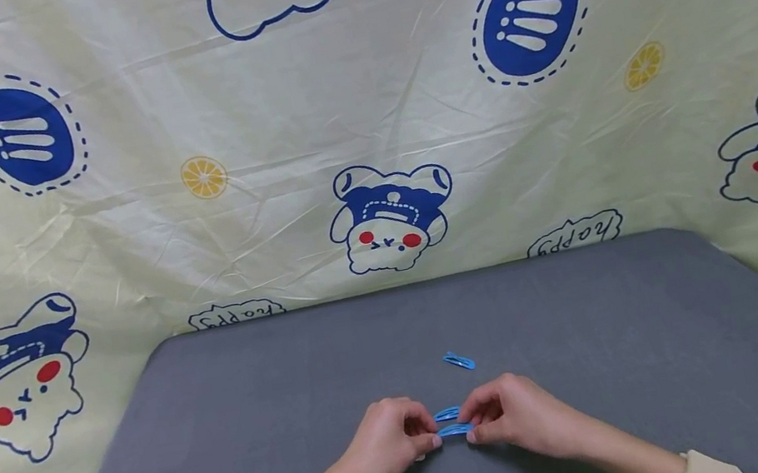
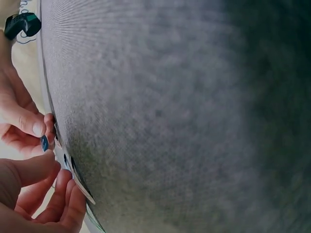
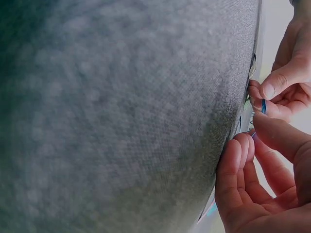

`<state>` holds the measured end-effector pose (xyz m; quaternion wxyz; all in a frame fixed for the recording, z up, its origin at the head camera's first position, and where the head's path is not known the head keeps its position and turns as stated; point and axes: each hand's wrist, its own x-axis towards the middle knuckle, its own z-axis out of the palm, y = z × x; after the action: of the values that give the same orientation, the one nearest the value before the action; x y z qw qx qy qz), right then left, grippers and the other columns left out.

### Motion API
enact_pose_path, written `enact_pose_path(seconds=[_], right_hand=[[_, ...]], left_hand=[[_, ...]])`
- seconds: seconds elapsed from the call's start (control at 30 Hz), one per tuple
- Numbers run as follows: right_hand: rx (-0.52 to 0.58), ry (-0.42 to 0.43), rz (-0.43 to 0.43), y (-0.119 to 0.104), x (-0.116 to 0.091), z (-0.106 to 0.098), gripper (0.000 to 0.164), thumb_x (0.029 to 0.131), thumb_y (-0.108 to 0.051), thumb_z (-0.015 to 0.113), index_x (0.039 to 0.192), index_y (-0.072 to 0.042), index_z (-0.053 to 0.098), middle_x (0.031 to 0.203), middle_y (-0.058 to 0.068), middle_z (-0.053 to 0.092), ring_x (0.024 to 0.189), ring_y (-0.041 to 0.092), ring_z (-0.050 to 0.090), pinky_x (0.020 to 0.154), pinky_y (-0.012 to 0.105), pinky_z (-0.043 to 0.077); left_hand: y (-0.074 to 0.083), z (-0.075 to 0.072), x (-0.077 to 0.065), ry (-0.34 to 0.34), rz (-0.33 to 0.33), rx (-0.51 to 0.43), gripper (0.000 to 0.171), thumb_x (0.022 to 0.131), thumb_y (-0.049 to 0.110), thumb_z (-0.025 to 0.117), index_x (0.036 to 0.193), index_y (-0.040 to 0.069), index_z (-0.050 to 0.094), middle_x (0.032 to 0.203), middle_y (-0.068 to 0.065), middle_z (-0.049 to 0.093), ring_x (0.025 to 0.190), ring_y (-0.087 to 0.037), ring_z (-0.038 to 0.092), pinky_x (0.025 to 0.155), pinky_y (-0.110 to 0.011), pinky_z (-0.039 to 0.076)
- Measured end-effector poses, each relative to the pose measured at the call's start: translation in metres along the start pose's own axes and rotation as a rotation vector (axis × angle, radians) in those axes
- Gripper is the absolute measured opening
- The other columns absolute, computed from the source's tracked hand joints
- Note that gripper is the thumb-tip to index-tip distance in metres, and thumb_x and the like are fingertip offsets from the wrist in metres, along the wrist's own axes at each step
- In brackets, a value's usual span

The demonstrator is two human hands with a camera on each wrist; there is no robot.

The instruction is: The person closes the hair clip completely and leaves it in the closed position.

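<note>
Between the two hands a blue snap hair clip (image 1: pixel 454 429) is held just above the grey table. My left hand (image 1: pixel 389 444) pinches its left end with thumb and fingertips. At the other end, the right hand (image 1: pixel 521 417) pinches it the same way. Just behind it, a second blue hair clip (image 1: pixel 447 414) lies near the fingertips of both hands. Farther back, a third blue clip (image 1: pixel 458 360) rests slantwise on the cloth, touched by neither hand. In both wrist views the held clip (image 2: pixel 44 142) shows edge-on between the thumbs, its ends partly covered.
Grey cloth covers the table (image 1: pixel 281 372), whose far edge meets a pale printed curtain (image 1: pixel 267 121). Something pale and thin (image 2: pixel 83 187), of unclear kind, lies under the left hand. A dark green object (image 2: pixel 22 25) sits at the right wrist.
</note>
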<state>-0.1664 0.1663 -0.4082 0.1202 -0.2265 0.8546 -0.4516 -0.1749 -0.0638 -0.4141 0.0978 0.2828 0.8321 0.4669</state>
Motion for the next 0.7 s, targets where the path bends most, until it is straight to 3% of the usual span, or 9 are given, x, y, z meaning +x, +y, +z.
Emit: enact_pose_path(seconds=[0.23, 0.47, 0.7], right_hand=[[0.005, -0.008, 0.008, 0.0033, 0.0018, -0.0009, 0.009, 0.084, -0.013, 0.078, 0.092, -0.011, 0.073, 0.076, -0.005, 0.065, 0.069, 0.009, 0.059, 0.061, 0.023, 0.048], [-0.008, -0.012, 0.009, 0.004, 0.0021, 0.0004, 0.009, 0.082, -0.012, 0.079, 0.09, -0.013, 0.073, 0.074, -0.006, 0.064, 0.067, 0.008, 0.058, 0.06, 0.023, 0.047], [-0.019, -0.019, 0.006, 0.0027, 0.002, 0.0013, 0.009, 0.081, -0.009, 0.079, 0.088, -0.012, 0.073, 0.071, -0.006, 0.063, 0.064, 0.007, 0.057, 0.057, 0.022, 0.046]], left_hand=[[0.0017, 0.0016, 0.0015, 0.007, -0.007, 0.05, 0.011, 0.081, 0.001, 0.078, 0.076, 0.007, 0.071, 0.07, 0.011, 0.055, 0.057, 0.0, 0.054, 0.055, -0.019, 0.046], [0.0006, 0.0062, 0.0021, 0.046, 0.034, 0.172, 0.013, 0.076, 0.003, 0.082, 0.071, 0.01, 0.072, 0.069, 0.014, 0.052, 0.063, 0.002, 0.051, 0.059, -0.017, 0.045], [0.0007, 0.0092, 0.0029, 0.047, 0.016, 0.235, 0.015, 0.075, 0.005, 0.083, 0.07, 0.013, 0.071, 0.068, 0.014, 0.051, 0.063, 0.002, 0.049, 0.059, -0.017, 0.043]])
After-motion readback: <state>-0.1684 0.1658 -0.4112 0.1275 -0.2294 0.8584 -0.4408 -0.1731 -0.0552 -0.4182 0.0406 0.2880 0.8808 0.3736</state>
